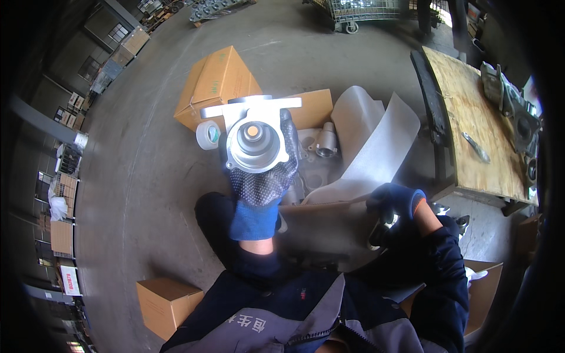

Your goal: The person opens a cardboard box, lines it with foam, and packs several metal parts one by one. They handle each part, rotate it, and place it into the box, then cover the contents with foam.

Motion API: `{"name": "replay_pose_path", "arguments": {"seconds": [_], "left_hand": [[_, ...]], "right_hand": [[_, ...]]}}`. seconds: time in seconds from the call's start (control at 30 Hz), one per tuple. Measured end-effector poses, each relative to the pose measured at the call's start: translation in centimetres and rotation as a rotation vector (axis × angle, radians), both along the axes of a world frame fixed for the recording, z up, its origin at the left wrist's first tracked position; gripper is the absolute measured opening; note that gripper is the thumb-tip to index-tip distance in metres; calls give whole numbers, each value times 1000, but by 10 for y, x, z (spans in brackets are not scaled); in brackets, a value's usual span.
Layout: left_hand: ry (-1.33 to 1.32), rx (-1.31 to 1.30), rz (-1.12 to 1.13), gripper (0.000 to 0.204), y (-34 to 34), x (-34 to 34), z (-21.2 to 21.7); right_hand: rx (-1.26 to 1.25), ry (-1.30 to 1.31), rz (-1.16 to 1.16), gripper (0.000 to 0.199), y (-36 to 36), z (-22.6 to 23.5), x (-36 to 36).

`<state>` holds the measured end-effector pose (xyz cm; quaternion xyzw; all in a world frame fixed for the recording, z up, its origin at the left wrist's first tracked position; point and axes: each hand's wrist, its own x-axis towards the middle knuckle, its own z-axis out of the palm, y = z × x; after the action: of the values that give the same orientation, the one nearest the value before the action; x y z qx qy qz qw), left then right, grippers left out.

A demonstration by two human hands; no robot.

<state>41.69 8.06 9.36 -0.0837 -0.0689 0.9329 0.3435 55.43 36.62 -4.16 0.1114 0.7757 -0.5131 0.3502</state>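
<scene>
My left hand [263, 187], in a blue glove with a dark dotted palm, grips a silver cast metal housing [254, 141] and holds it up in front of me. The housing has a round bore with a small copper-coloured centre and a flat flange on its far side. Lower right, my right hand [395, 203], in a blue glove with an orange cuff, is closed on a shiny metal part [385, 223] whose kind I cannot make out. Between the hands stands an open carton [323, 215] containing metal castings [325, 141] and white foam sheet [376, 141].
A closed carton [215, 82] and a tape roll [207, 135] lie beyond my left hand. At the right, a wooden-topped table [465, 112] bears castings [521, 123]. A small carton [169, 306] sits lower left, another box [485, 294] lower right. Far off stands a wheeled wire cage [371, 10].
</scene>
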Motion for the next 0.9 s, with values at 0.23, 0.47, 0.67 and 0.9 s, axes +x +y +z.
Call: {"name": "replay_pose_path", "arguments": {"seconds": [0.23, 0.47, 0.67, 0.9], "left_hand": [[348, -458, 120, 38, 7, -5, -24], [2702, -2652, 741, 33, 16, -27, -57], [2937, -2616, 526, 35, 24, -33, -50], [1595, -2119, -233, 35, 20, -59, -97]], "right_hand": [[-97, 353, 58, 30, -10, 32, -2], [906, 1295, 211, 90, -23, 45, -49], [1046, 660, 555, 88, -31, -8, -59], [936, 494, 494, 21, -29, -46, -25]]}}
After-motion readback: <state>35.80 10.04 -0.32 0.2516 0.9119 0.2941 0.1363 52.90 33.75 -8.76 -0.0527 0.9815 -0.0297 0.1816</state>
